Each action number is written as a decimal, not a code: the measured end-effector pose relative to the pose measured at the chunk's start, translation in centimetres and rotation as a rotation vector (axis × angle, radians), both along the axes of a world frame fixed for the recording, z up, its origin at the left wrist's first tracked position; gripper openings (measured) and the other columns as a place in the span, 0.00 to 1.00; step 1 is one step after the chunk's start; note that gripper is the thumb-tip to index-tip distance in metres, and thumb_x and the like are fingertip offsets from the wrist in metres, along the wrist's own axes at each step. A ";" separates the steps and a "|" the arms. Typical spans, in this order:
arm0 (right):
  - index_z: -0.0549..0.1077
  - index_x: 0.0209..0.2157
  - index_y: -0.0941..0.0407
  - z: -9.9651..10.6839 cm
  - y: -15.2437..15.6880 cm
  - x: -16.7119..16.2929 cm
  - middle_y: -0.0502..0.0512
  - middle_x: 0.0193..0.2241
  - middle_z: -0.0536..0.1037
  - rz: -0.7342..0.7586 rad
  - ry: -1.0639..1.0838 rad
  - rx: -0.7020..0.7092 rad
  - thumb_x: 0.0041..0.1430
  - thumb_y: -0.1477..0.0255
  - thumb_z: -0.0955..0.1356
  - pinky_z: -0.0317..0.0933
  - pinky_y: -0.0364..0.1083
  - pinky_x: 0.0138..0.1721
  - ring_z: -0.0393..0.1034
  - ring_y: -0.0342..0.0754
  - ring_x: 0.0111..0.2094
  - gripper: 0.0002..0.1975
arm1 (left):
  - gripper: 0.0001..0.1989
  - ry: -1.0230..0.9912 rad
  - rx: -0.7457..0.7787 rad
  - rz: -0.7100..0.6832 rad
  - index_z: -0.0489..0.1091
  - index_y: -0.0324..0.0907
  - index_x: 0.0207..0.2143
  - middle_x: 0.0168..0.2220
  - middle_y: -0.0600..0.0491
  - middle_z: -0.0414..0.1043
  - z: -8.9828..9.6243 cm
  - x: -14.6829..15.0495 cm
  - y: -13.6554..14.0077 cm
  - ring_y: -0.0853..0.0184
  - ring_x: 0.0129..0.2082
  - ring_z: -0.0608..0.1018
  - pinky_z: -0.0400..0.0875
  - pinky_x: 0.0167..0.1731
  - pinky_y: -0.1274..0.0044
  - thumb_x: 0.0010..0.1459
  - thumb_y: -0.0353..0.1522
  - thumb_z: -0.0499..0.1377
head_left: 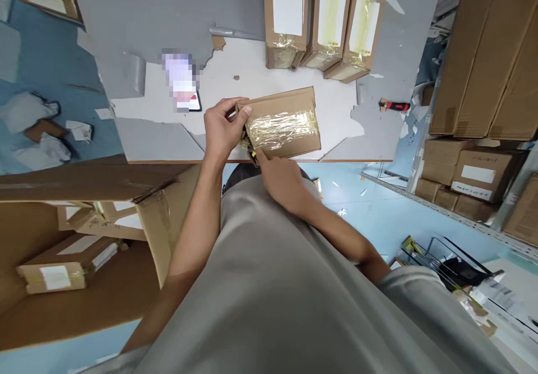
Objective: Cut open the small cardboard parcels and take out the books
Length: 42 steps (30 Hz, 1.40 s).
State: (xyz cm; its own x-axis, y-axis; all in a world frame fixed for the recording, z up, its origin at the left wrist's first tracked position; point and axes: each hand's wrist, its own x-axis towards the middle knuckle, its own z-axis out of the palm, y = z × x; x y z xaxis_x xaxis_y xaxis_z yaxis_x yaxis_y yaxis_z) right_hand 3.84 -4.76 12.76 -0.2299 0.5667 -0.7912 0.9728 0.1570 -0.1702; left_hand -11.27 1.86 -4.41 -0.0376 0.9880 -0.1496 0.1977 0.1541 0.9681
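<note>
A small brown cardboard box [282, 123], with shiny clear tape across its top, lies tilted at the near edge of the table. My left hand [225, 127] is closed on its left end, thumb on top and fingers at the far corner. At the near left corner, my right hand [281, 178] is curled against the box, its index finger at the edge. Crumpled tape and a small dark and yellow bit [253, 154] show at that left end, between my hands; what it is I cannot tell.
Three taped boxes [325, 21] stand at the back of the table [168, 4]. A phone [193, 102] lies left, a red and black cutter [395, 106] right. A large open carton [163, 228] holding boxes is at lower left; shelves with cartons [474, 172] flank the right.
</note>
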 end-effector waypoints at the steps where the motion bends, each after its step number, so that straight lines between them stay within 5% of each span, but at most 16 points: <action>1: 0.55 0.85 0.61 -0.2 -0.1 -0.2 0.75 0.56 0.87 0.045 0.000 0.021 0.81 0.82 0.56 0.79 0.53 0.56 0.86 0.59 0.56 0.36 | 0.33 0.009 0.008 -0.001 0.84 0.45 0.52 0.53 0.45 0.87 -0.1 -0.2 0.1 0.52 0.57 0.88 0.86 0.63 0.61 0.65 0.63 0.70; 6: 0.55 0.86 0.55 -1.2 -0.6 1.5 0.78 0.64 0.81 0.210 0.063 0.103 0.81 0.81 0.55 0.78 0.53 0.56 0.84 0.59 0.58 0.37 | 0.31 0.062 0.028 -0.041 0.83 0.47 0.56 0.55 0.44 0.87 -0.6 -0.6 0.4 0.51 0.59 0.88 0.84 0.65 0.59 0.69 0.61 0.68; 10: 0.53 0.87 0.46 -1.4 -1.5 4.9 0.70 0.67 0.80 0.173 0.105 0.115 0.83 0.78 0.54 0.75 0.49 0.56 0.83 0.56 0.56 0.37 | 0.33 0.101 0.021 -0.069 0.82 0.47 0.59 0.58 0.42 0.86 -0.4 -0.4 0.4 0.49 0.61 0.87 0.84 0.65 0.56 0.70 0.62 0.66; 14: 0.55 0.87 0.46 -1.1 -2.5 8.8 0.62 0.59 0.85 -0.081 0.114 0.178 0.87 0.70 0.56 0.73 0.44 0.51 0.83 0.54 0.53 0.33 | 0.34 0.198 0.037 -0.072 0.80 0.48 0.64 0.63 0.43 0.84 1.1 -0.4 0.5 0.46 0.69 0.83 0.79 0.72 0.51 0.71 0.62 0.63; 20: 0.64 0.83 0.57 -2.7 -1.6 14.9 0.65 0.58 0.85 -0.510 0.155 0.417 0.84 0.71 0.57 0.75 0.47 0.54 0.83 0.55 0.55 0.32 | 0.34 0.564 0.228 -0.257 0.73 0.51 0.73 0.77 0.53 0.74 5.7 4.9 0.8 0.51 0.89 0.47 0.50 0.86 0.47 0.81 0.59 0.50; 23: 0.64 0.83 0.56 -3.9 -0.7 16.9 0.65 0.61 0.86 -0.565 0.241 0.455 0.83 0.71 0.58 0.77 0.50 0.57 0.84 0.56 0.57 0.32 | 0.29 0.572 0.275 -0.378 0.74 0.54 0.72 0.78 0.54 0.72 6.5 9.4 0.8 0.49 0.87 0.55 0.48 0.87 0.44 0.82 0.55 0.51; 27: 0.63 0.83 0.52 -4.4 0.3 17.8 0.61 0.64 0.86 -0.570 0.340 0.429 0.84 0.69 0.58 0.77 0.52 0.60 0.85 0.57 0.59 0.32 | 0.25 0.571 0.279 -0.411 0.74 0.55 0.72 0.76 0.50 0.75 5.5 12.4 0.4 0.47 0.84 0.64 0.53 0.85 0.43 0.83 0.50 0.53; 37: 0.65 0.81 0.55 -4.1 3.3 15.5 0.62 0.48 0.91 -0.464 0.163 0.285 0.83 0.69 0.59 0.77 0.55 0.54 0.86 0.62 0.48 0.31 | 0.22 0.564 0.275 -0.384 0.76 0.55 0.71 0.76 0.49 0.75 3.9 12.0 -0.3 0.47 0.85 0.63 0.52 0.84 0.41 0.82 0.46 0.55; 42: 0.61 0.82 0.57 -3.4 3.4 14.3 0.64 0.48 0.90 -0.432 0.075 0.253 0.83 0.70 0.57 0.77 0.55 0.53 0.86 0.63 0.50 0.32 | 0.23 0.535 0.263 -0.384 0.76 0.57 0.71 0.77 0.49 0.74 3.8 12.2 -0.5 0.47 0.85 0.62 0.49 0.85 0.41 0.81 0.48 0.58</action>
